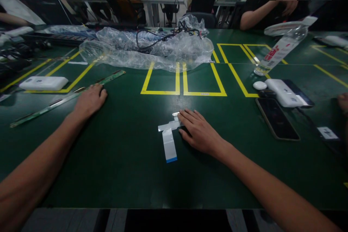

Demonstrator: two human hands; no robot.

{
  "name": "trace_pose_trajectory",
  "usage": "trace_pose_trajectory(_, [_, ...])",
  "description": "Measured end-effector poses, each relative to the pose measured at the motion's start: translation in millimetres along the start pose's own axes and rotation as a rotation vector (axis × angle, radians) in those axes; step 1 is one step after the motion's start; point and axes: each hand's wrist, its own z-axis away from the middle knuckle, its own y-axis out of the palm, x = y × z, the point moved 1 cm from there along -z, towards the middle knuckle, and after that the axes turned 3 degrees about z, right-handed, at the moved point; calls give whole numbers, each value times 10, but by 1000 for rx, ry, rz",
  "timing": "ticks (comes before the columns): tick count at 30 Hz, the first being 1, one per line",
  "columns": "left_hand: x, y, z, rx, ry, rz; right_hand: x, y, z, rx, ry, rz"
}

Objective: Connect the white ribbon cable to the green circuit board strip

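A white ribbon cable [169, 145] lies on a green table [119, 174], the right hand [199, 130] flat at its far end, fingers straight and together. Beyond, the left hand [91, 100] rests across a slim board [61, 102], grip unclear, before plastic wrap [119, 52].

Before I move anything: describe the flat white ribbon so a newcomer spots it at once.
On the dark green tabletop, find the bare right hand, nearer the camera than the yellow tape outlines. Just left of it lies the flat white ribbon. Its bright blue end band sets it apart from the long thin green circuit board and the black rectangular phone.
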Motion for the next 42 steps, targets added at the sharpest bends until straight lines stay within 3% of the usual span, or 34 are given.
trace_pose_trajectory(7, [-757,141,490,22,291,56,214,92,-118,-1,-5,47])
trace_pose_trajectory(13, [-1510,159,770,-71,599,132,393,158,-371,-38,-14,83])
trace_pose_trajectory(17, [-1807,154,1008,-49,701,228,421,165,-390,-65,21,84])
trace_pose_trajectory(20, [-1872,136,1108,-33,744,275,422,165,-348,-64,48,71])
trace_pose_trajectory(25, [-1807,89,1065,-24,759,344,406,160,-327,-51,58,65])
trace_pose_trajectory(35, [-1766,17,1096,4,866,262,468,158,-310,-72,67,94])
trace_pose_trajectory(42, [-1780,16,1131,21,796,257,408,168,-335,-57,57,57])
